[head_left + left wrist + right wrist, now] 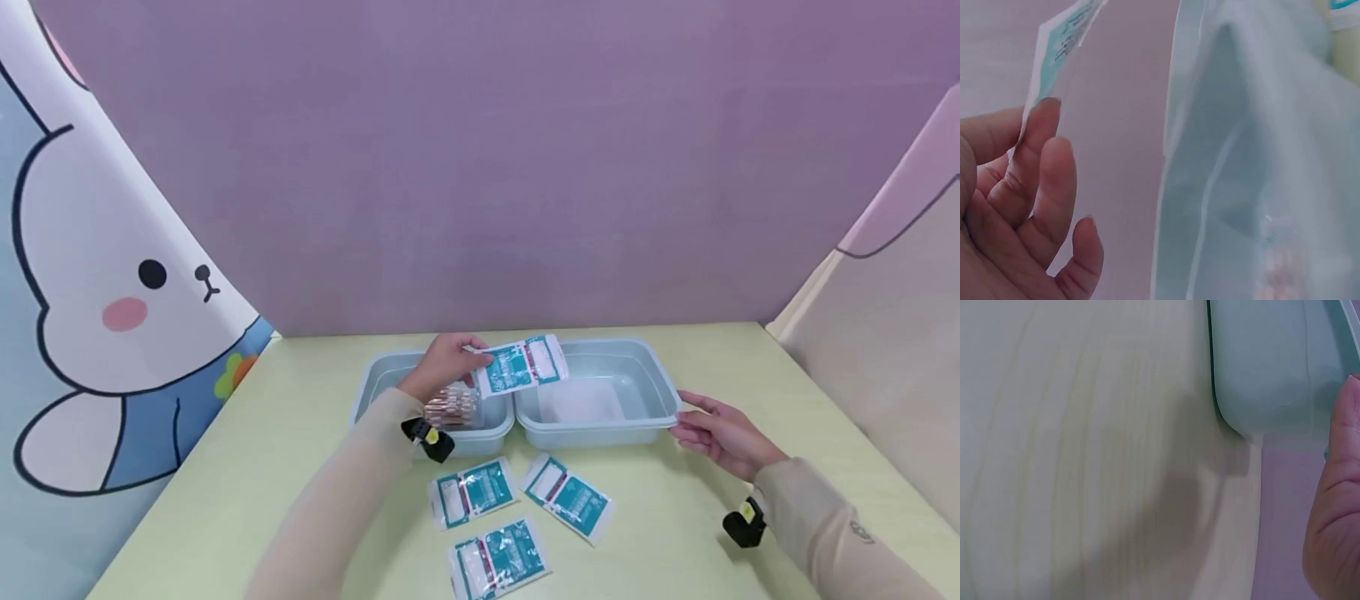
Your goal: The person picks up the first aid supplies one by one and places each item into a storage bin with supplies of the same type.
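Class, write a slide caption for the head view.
Left hand holds a packet; right hand touches the right tub; three packets lie in front.

Hidden, blurred, unreadable
The held packet's (522, 365) lettering is too small to read; the left hand (447, 365) and sleeve (341, 492) partly hide the left tray (491, 440), blurred in the left wrist view.

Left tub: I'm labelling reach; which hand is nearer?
Left: the left hand reaches over the left tub, holding a packet; the right hand is at the outer end of the right tub.
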{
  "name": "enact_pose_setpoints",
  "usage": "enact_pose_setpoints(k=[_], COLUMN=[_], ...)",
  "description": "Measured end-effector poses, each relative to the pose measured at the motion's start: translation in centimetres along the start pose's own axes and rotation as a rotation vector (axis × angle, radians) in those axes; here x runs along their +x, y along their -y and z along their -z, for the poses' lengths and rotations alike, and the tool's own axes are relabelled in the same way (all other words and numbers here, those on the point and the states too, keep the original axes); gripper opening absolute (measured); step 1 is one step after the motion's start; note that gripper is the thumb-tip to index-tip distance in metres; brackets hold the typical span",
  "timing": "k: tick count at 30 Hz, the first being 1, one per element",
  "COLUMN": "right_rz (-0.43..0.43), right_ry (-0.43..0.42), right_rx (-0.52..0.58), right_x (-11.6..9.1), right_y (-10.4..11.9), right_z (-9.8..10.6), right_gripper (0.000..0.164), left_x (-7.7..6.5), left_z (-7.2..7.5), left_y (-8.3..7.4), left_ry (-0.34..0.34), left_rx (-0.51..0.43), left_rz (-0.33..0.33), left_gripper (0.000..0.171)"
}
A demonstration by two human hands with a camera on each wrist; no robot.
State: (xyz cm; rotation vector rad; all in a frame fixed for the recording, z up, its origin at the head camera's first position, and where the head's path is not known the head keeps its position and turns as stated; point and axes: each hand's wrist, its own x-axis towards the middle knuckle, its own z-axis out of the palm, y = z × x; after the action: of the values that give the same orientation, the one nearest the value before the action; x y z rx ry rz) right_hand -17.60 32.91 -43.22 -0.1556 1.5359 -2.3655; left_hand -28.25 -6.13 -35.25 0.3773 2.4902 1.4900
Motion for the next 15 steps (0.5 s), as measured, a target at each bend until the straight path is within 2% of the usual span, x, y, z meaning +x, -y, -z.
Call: enact_pose_setpoints(k=[4,9,15], right_rz=[-0.026,-0.018,-0.014], right_ry=[0.0,-0.008,-0.02], right_rx=[-0.028,-0.017,-0.017], right_x=[-0.2,-0.3,-0.4], right_y=[0.1,0.1,0.1], right_z=[0.0,-0.1,-0.3], right_gripper=[0.028,0.028,0.027], left_x=[2.0,4.1,5.7], left_z=[-1.2,-2.6,-4.3], left_y=[-1.1,-2.7,-3.5], left_ry=[0.01,0.04,0.043], left_rx=[0.012,0.028,0.053], left_rz=[0.012,0.016,0.01], left_gripper=[0.016,0.015,0.014])
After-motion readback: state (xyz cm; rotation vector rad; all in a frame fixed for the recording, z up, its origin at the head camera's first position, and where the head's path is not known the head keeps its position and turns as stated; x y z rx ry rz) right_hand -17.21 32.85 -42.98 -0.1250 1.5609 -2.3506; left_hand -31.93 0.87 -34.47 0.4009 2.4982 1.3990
